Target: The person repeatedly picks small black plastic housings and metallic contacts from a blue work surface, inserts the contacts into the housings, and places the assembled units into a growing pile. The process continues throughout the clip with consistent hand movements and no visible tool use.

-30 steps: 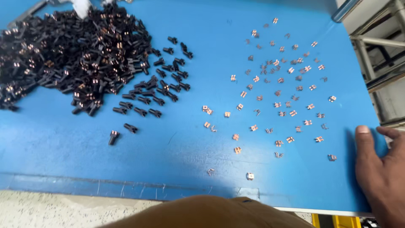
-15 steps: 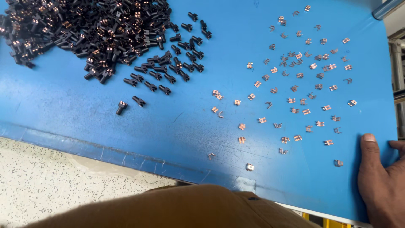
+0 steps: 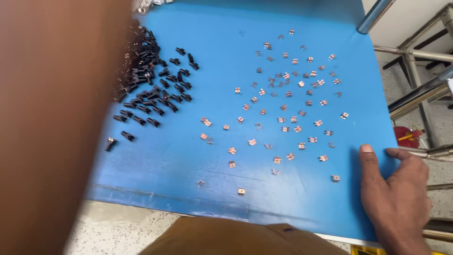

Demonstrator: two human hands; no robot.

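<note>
So the right hand (image 3: 398,198) is parked at about 4 o'clock in the view, resting flat on the right edge of the blue tabletop (image 3: 165,160). The thumb lies on the blue surface and the fingers spread over the edge; the grip is wide and holds nothing.

Closest to that hand are the small copper-coloured metal clips (image 3: 292,94), scattered loosely from the centre toward 1 o'clock, all lying apart from each other. One stray clip (image 3: 335,178) sits just beside the thumb at roughly 9 o'clock from it, not touching. Another loner (image 3: 241,191) lies near the front edge at 6 o'clock.

Over at 10 o'clock there's a dense heap of little black plastic parts (image 3: 151,80), thinning out toward the middle, with a couple of stragglers (image 3: 127,136) below the heap.

The whole left side of the view is covered by a big blurry brown shape (image 3: 52,127), very close to the camera. It's likely the left arm, but no hand shows, so I can't tell its grip. A brown-clothed bit of the person (image 3: 236,236) sits at 6 o'clock, and metal frame tubes (image 3: 415,94) stand off the tabletop at 3 o'clock.
</note>
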